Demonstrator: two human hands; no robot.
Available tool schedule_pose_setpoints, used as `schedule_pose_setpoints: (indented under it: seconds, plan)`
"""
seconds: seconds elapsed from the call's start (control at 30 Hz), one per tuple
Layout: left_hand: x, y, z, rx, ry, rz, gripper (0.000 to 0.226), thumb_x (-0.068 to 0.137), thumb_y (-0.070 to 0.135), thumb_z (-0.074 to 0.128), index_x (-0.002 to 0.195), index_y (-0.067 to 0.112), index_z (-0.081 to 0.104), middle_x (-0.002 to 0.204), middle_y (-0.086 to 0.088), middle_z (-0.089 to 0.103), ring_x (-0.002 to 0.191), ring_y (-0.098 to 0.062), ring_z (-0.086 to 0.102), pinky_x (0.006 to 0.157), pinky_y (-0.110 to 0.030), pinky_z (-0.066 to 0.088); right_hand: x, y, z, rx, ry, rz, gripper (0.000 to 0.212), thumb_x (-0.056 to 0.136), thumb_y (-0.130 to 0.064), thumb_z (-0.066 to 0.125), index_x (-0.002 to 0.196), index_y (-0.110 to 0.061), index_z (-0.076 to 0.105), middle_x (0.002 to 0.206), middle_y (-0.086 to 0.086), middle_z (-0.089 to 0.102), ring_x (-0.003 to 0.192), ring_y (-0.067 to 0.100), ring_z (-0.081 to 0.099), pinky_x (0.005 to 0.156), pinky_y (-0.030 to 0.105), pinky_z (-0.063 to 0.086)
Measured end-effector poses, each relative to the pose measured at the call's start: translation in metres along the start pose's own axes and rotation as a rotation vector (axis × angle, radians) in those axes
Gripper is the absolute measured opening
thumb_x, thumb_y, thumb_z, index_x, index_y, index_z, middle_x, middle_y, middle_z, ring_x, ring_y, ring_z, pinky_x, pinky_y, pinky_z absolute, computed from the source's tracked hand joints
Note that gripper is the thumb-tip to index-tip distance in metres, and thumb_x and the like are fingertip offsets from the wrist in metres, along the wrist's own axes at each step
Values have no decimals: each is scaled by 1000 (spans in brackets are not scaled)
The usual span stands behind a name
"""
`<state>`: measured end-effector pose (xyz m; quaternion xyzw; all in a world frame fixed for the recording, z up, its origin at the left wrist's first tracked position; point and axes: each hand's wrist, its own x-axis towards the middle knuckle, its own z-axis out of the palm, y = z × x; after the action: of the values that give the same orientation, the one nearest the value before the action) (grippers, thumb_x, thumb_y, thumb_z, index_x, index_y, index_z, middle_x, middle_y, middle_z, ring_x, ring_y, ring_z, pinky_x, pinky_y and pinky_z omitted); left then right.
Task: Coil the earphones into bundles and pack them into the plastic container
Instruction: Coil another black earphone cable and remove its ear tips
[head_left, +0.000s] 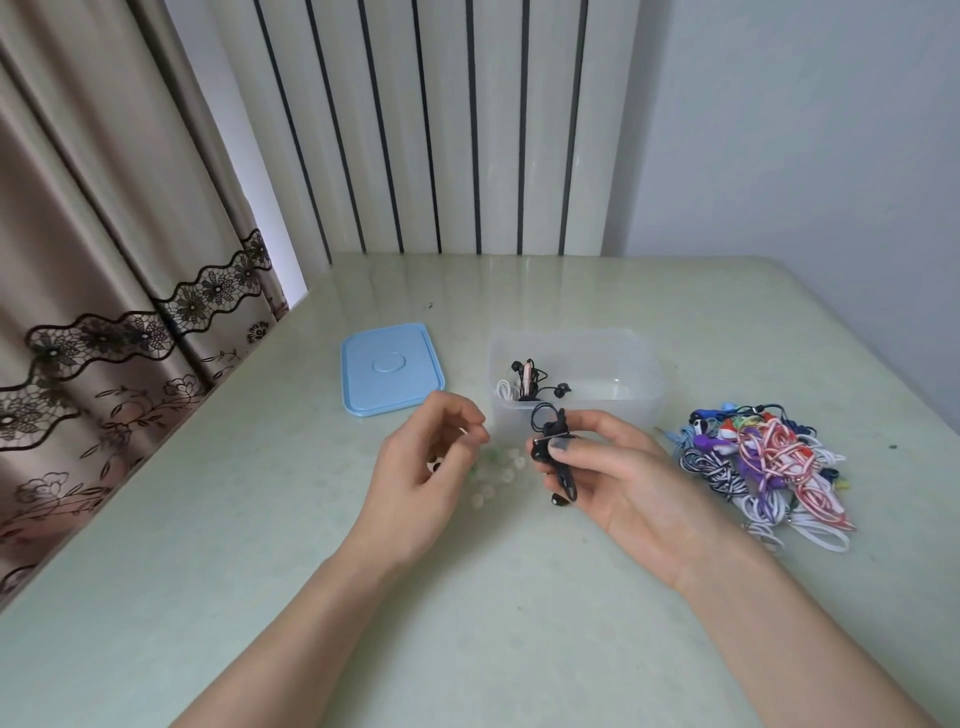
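Right hand (618, 467) grips black earphones (553, 447); container (644, 379) holds bundles (524, 382).

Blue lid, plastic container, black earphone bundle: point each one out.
blue lid (392, 368), head view, raised round centre of its top.
plastic container (636, 410), head view, near front wall.
black earphone bundle (553, 434), head view, wound middle held in right hand (618, 475).

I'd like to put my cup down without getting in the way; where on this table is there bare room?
Bare room: the near table between the forearms, and the far strip behind the blue lid and clear container. Crowded: the earphone pile at right, and the small ear tips between the hands.
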<state>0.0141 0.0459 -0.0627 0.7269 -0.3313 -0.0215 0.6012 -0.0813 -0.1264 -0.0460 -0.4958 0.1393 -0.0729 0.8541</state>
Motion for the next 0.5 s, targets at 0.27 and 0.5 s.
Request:
schedule_pose_setpoints:
  seconds: [0.27,0.5]
  plan:
    - [-7,0,12,203,-133,191,11,94,20,70,101,24,63,88,11,64,80,-19,56,71,-25,45,-3,5,-2,-42,-31,-13,30,79,2,67,109,2,60,108,29,69,92,29,68,83,35,58]
    - [-9,2,12,173,-151,154,9,99,22,57,105,25,64,94,9,70,87,-22,61,78,-29,48,-7,1,-3,-293,-60,-31,41,81,10,68,118,-4,56,109,21,72,107,33,68,85,36,54]
